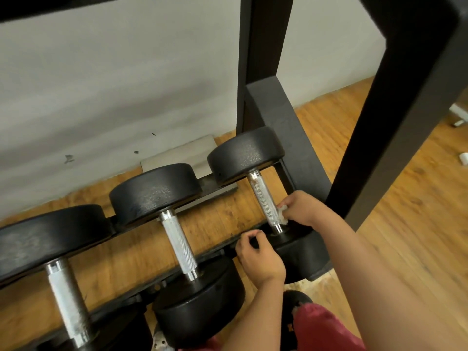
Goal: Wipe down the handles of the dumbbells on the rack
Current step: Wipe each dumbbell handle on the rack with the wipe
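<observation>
Knurled steel handles run across the head view: three black-headed dumbbells lie side by side on the lowest tier of a black rack [395, 110], each bridging the back rail [210, 183] and the front rail [162, 282], with wooden floor [379, 224] showing beneath. The right hand [298, 209] pinches a small white wipe [282, 212] between thumb and curled fingers and presses it against the near end of the rightmost dumbbell's handle [264, 198], just above the collar where the shaft meets the near head. Brownish specks mark the far end of that handle. The left hand [258, 257] hovers at the front rail between the rightmost dumbbell and the middle dumbbell [178, 244], its fingers curled in with nothing visible inside them; whether it touches the rail is unclear. The leftmost dumbbell [68, 300] sits well apart from both hands. A grey wall [101, 84] stands behind the rack, and a red garment [324, 330] fills the bottom edge.
</observation>
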{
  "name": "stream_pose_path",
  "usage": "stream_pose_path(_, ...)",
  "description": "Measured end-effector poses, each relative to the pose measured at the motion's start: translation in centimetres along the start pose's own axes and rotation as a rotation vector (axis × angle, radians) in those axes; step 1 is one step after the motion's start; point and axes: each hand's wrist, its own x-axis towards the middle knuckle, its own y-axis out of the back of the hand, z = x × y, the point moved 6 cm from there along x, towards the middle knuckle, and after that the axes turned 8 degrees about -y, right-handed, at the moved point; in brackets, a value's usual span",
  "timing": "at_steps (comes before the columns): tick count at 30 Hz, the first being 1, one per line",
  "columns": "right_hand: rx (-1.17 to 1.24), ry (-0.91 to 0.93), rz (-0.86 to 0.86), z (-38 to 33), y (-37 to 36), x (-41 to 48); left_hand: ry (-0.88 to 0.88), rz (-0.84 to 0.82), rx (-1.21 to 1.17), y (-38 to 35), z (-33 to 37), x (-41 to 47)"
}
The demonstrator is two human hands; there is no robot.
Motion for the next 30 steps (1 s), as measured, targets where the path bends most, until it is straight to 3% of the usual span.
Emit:
stream_pose_path(10, -0.002, 0.058, -0.034, -0.3, 0.0, -0.4, 0.003, 0.000, 0.005, -0.3, -0.4, 0.3)
stream_pose_path(14, -0.165, 0.057, -0.088, -0.5, 0.1, -0.6, 0.009, 0.004, 0.019, -0.2, -0.3, 0.3)
stream_pose_path(21, 0.190, 0.044, 0.047, -0.4, 0.5, 0.2, 0.006, 0.000, 0.003, -0.3, -0.4, 0.3)
stream_pose_path(26, 0.135, 0.038, -0.056, 0.0, 0.8, 0.1, 0.013, 0.007, -0.005, -0.3, -0.6, 0.4)
stream_pose_path(30, 0.274, 0.080, 0.071, -0.7, 1.0, 0.0, 0.013, 0.007, -0.005, -0.4, -0.6, 0.3)
